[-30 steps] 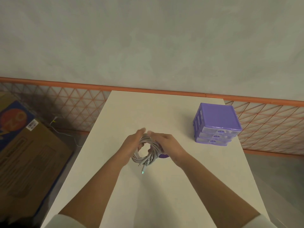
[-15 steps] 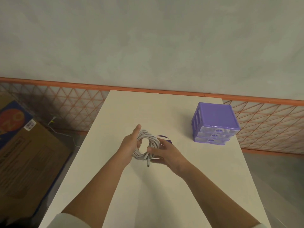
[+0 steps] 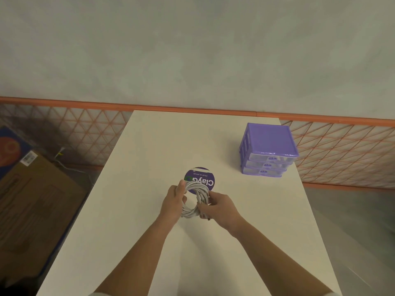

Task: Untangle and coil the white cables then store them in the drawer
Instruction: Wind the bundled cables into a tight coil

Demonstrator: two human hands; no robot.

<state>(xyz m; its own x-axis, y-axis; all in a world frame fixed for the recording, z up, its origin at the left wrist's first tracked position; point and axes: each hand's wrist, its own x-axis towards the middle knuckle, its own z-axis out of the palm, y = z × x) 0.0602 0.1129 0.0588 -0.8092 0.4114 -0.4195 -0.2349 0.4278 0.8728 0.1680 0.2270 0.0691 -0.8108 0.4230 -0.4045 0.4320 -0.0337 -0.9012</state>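
Hands meet over the worktop [image 3: 132,210] — the left hand [image 3: 173,202] grips one side of the coiled white cable [image 3: 196,199], the right hand [image 3: 220,208] pinches the other. Just beyond them lies a purple round sticker [image 3: 202,177]; the purple drawer unit [image 3: 267,150] stands well beyond the right hand, drawers closed.

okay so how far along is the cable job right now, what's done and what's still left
Done: the white cables are already wound into one round coil. In hand: both the left hand and right hand grip that coil above the table, apparently tidying the last loose end. Left: all three drawers of the purple drawer unit look closed, so one must be opened and the coil stored.
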